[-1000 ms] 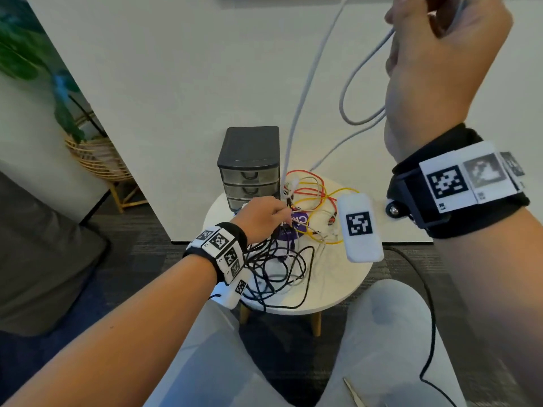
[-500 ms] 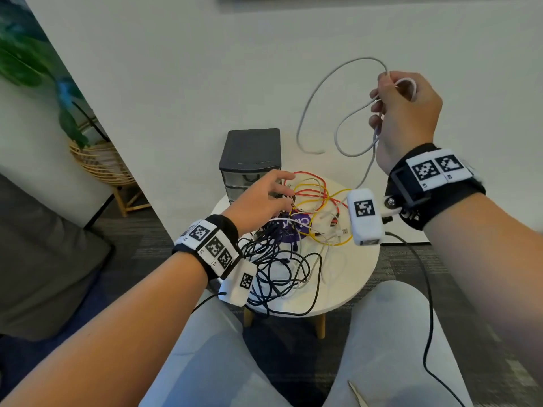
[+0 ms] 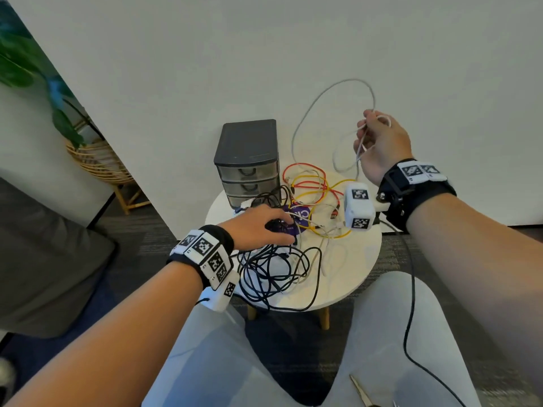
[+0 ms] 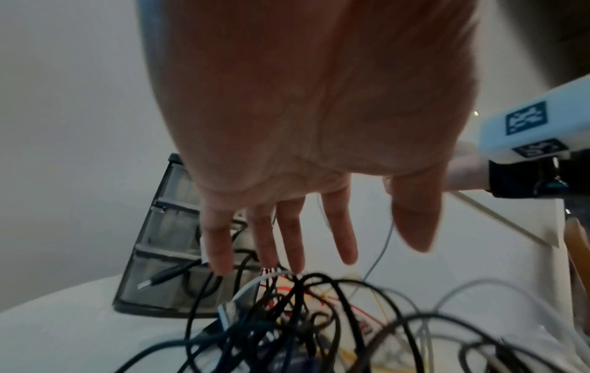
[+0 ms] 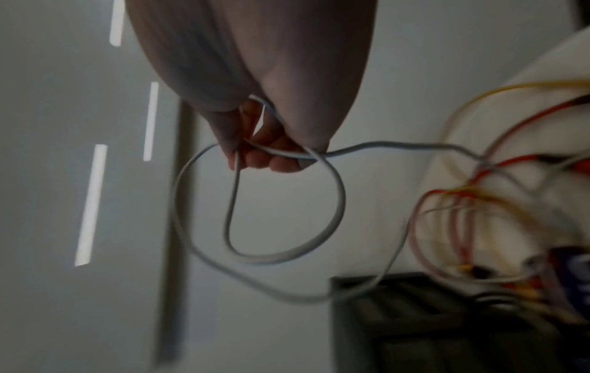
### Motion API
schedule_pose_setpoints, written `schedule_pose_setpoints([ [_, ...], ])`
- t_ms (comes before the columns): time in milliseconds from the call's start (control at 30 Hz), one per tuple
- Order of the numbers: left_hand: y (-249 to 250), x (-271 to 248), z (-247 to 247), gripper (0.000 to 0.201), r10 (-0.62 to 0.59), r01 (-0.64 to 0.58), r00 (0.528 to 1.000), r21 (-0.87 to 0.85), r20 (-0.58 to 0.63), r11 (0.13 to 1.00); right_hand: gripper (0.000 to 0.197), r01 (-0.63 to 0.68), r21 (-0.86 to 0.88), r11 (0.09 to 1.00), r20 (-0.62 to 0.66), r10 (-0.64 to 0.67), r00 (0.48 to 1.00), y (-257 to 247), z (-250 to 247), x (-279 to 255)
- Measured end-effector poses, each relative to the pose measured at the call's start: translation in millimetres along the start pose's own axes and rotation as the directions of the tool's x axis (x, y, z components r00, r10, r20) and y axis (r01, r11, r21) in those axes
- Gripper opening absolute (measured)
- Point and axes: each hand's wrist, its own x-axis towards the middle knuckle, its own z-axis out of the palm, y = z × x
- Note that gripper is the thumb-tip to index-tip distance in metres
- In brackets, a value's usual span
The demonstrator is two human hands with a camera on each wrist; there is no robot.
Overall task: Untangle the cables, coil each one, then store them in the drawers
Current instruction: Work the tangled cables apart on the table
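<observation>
A tangle of black cables (image 3: pixel 273 274) and red and yellow cables (image 3: pixel 311 183) lies on the round white table (image 3: pixel 352 259). My left hand (image 3: pixel 264 227) hovers over the black tangle with its fingers (image 4: pixel 287 239) straight and spread, gripping nothing. Above the table's right side, my right hand (image 3: pixel 379 142) holds a light grey cable (image 3: pixel 354 80). In the right wrist view its fingers (image 5: pixel 271 156) curl round a loop of that grey cable (image 5: pixel 271 261), whose tail trails into the pile. The dark three-drawer unit (image 3: pixel 248 171) stands at the table's back, with all its drawers shut.
A purple card (image 3: pixel 302 214) lies under the cables, and a white cable (image 3: pixel 332 259) lies near the table's front. A plant in a wicker stand (image 3: pixel 97 163) and a grey seat (image 3: pixel 44 259) are at the left. My knees are below the table, scissors (image 3: pixel 363 392) on my lap.
My right hand has come down from high in the view to just above the table, still holding the grey cable. My left hand has shifted over the black tangle and spread its fingers.
</observation>
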Motion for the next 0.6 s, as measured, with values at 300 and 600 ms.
schedule_pose_setpoints([
  [300, 3, 13, 26, 0.058, -0.090, 0.089, 0.996, 0.106, 0.004, 0.990, 0.036, -0.081, -0.760, 0.645, -0.062, 0.052, 0.997, 89, -66, 4],
  [600, 8, 16, 25, 0.040, -0.095, 0.096, 0.995, 0.071, -0.015, 0.993, 0.070, 0.076, -0.979, 0.191, 0.107, 0.157, 0.982, 93, -75, -1],
])
